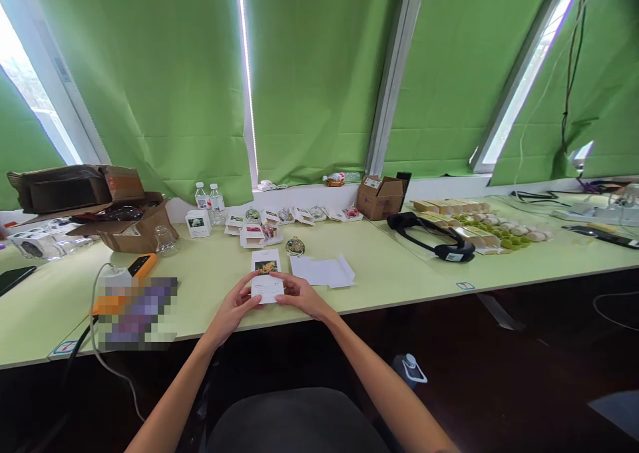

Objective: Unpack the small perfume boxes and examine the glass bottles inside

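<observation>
Near the front edge of the table, a small white card box with a picture of yellow flowers is gripped between both hands. My left hand closes on its left side, thumb on the front. On its right side, my right hand holds it the same way, fingertips meeting near the picture. Just behind the box lies a round gold-patterned ornament. An unfolded white card sheet rests right of my right hand.
Behind are several opened white packets with ornaments. Cardboard boxes and an orange device stand left, near a cable. A black headset, a small carton and egg trays are on the right.
</observation>
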`<action>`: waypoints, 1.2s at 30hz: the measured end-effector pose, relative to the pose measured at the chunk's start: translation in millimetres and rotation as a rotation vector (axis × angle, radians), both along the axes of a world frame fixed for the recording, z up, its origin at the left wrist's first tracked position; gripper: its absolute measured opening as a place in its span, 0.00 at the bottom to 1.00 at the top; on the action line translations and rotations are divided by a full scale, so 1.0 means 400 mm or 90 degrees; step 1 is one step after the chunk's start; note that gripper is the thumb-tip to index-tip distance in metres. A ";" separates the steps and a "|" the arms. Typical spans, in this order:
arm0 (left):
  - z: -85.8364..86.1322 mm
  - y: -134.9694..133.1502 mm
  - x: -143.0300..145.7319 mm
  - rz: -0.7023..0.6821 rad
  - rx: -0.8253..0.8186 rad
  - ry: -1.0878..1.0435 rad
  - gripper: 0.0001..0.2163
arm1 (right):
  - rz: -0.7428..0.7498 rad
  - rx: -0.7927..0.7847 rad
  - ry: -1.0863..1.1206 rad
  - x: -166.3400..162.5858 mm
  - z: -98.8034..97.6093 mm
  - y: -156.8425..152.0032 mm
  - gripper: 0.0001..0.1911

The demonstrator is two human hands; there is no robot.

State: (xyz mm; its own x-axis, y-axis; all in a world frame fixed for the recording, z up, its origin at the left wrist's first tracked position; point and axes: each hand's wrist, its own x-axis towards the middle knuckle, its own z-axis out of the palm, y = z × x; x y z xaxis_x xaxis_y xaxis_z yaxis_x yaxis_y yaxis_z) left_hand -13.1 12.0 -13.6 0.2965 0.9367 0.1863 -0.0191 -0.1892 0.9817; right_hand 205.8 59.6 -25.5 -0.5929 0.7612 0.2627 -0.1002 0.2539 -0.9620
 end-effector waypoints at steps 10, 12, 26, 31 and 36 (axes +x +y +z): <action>0.002 0.000 0.002 0.003 0.000 0.006 0.29 | -0.007 0.006 -0.011 -0.005 -0.004 0.002 0.38; 0.001 0.000 0.002 0.007 -0.001 0.007 0.30 | -0.004 0.008 -0.012 -0.005 -0.003 0.001 0.39; -0.004 0.000 0.008 0.024 0.006 0.008 0.27 | -0.014 0.014 -0.013 -0.005 0.000 -0.002 0.37; 0.000 -0.002 0.009 0.032 0.014 0.010 0.27 | -0.017 0.017 -0.017 -0.004 -0.002 -0.002 0.36; -0.002 0.000 0.009 0.028 0.006 0.006 0.26 | -0.013 0.020 -0.009 -0.005 0.001 -0.003 0.36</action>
State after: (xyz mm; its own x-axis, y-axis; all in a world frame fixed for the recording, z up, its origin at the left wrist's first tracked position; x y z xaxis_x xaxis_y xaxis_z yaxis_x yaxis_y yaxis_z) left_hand -9.6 12.0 -14.5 0.2572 0.9469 0.1930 -0.0021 -0.1991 0.9800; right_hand 203.8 58.4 -25.3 -0.5804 0.7652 0.2784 -0.0814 0.2856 -0.9549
